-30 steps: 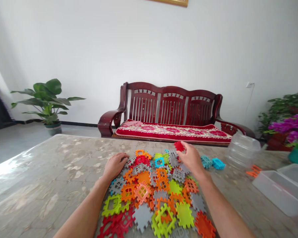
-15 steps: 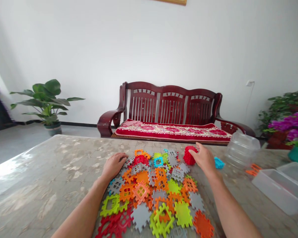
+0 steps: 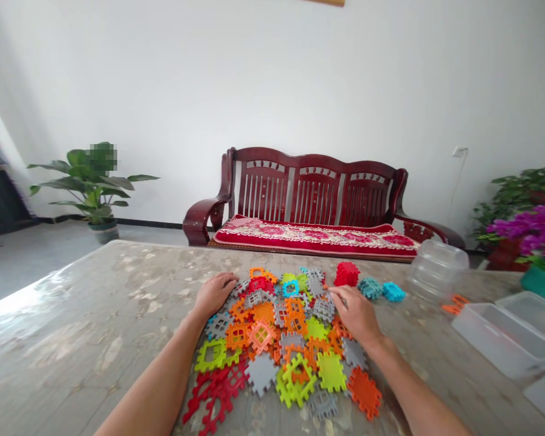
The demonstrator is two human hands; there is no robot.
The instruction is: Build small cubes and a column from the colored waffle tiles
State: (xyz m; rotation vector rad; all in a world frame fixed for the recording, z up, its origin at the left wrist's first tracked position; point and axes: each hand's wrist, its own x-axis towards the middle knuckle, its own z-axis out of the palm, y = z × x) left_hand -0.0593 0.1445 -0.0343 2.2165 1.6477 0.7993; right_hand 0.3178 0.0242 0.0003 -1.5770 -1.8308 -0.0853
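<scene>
A heap of plastic interlocking tiles in orange, green, grey, red and blue lies before me, with an orange tile [image 3: 262,336] near its middle. At the heap's far left edge, my left hand [image 3: 215,293] rests with fingers stretched out beside grey window-frame tiles. On the opposite side, my right hand [image 3: 355,312] has its thumb and fingers closed around a grey tile [image 3: 344,298], mostly covered by the hand. Just beyond it stands a stack of red tiles [image 3: 347,274]. Teal tiles [image 3: 370,287] and blue tiles [image 3: 393,292] sit to the right of that stack.
A clear plastic jar [image 3: 438,270], orange pieces [image 3: 455,304] and a translucent box [image 3: 490,342] are on the right of the table [image 3: 86,327]. Behind the table is a wooden bench [image 3: 311,188]. Potted plants stand at both sides.
My right hand has let go of the red stack and moved left and nearer, onto the heap's edge. The teal tiles it hid now show. My left hand stays by the heap.
</scene>
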